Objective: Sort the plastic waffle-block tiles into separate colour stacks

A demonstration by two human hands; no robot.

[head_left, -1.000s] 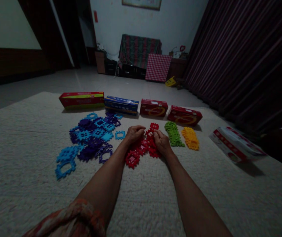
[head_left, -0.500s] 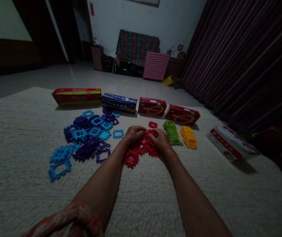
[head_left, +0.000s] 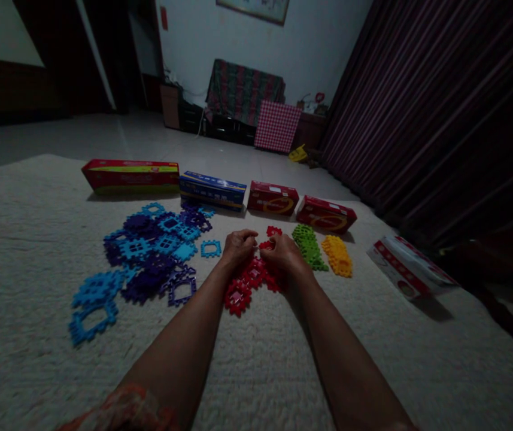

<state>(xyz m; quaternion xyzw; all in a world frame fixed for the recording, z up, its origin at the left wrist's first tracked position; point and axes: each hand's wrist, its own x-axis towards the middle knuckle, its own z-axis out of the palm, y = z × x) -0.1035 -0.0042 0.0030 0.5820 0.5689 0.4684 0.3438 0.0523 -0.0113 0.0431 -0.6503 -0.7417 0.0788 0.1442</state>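
Observation:
Red interlocking plastic pieces (head_left: pixel 238 297) with toothed edges lie in a loose pile on the pale quilted cover, partly under my hands. My right hand (head_left: pixel 287 254) pinches a red toothed piece (head_left: pixel 266 245) just above the pile's far end. Left of it, my left hand (head_left: pixel 238 246) is half curled, thumb and forefinger slightly apart, with nothing visible between them. Another red piece (head_left: pixel 275 231) lies beyond my right fingers. Green pieces (head_left: pixel 309 246) and yellow pieces (head_left: pixel 337 255) are grouped to the right of my right hand.
Blue and purple pieces (head_left: pixel 148 251) spread out on the left, with a single light-blue frame (head_left: pixel 211 249) near my left hand. Behind stand a long red-green box (head_left: pixel 133 178), a blue box (head_left: pixel 212 191) and two red boxes (head_left: pixel 273 199). A white-red box (head_left: pixel 411 269) sits far right.
My hands have moved apart slightly. The left has come away from the red pieces, while the right holds one up from the pile. The view has shifted a little.

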